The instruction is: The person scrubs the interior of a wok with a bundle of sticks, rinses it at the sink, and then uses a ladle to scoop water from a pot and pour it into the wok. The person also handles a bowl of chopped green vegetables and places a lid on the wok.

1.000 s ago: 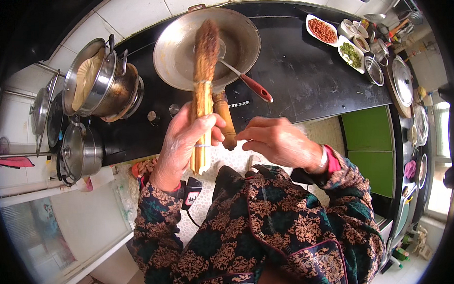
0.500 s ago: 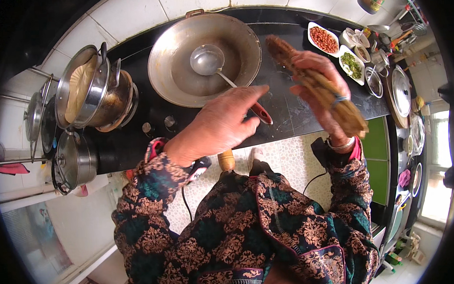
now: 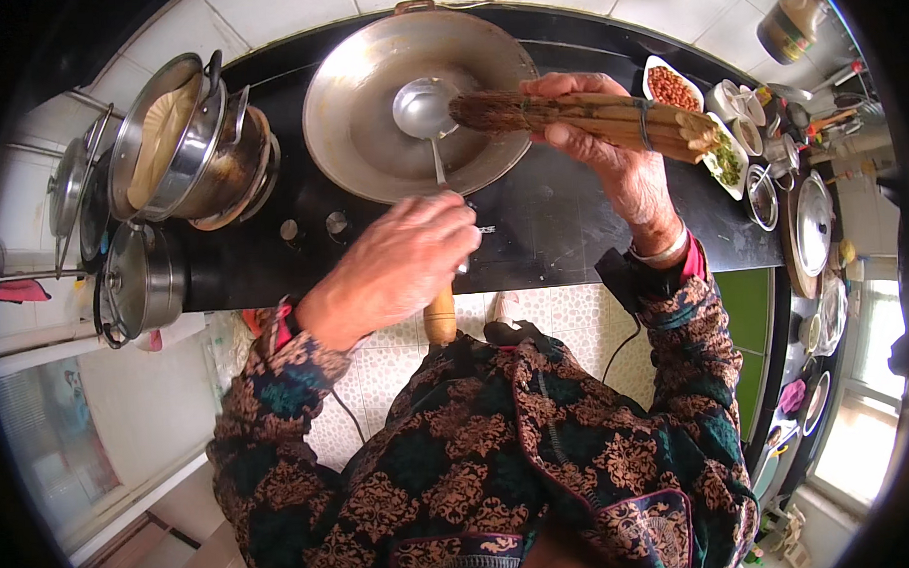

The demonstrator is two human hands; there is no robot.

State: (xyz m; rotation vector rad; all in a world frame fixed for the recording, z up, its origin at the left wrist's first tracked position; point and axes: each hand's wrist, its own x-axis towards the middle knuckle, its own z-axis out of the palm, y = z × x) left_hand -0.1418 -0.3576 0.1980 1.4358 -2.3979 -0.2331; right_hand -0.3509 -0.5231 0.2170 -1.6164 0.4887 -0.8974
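Note:
A wide metal wok (image 3: 334, 118) stands on the black counter, with cloudy liquid seemingly in its bottom. The bowl of a metal ladle (image 3: 424, 107) rests inside it. My left hand (image 3: 399, 266), slightly blurred, is closed around the ladle's handle at the wok's near rim, hiding the handle's lower part. My right hand (image 3: 621, 168) grips a scrubbing brush of bundled stalks (image 3: 609, 121), tied with a dark band. The brush lies nearly level, its dark bristle end over the wok's right side, next to the ladle bowl.
To the left are a steamer pot (image 3: 195, 153) and a lidded pot (image 3: 146, 280). At the right stand a white dish of peanuts (image 3: 672, 88), a dish of chopped greens (image 3: 728, 166) and small bowls. A wooden handle (image 3: 439, 318) shows below the counter's front edge.
My right hand has swung the brush's bristle end leftward over the wok. My left hand has moved left and closed on the ladle, whose handle has turned toward me.

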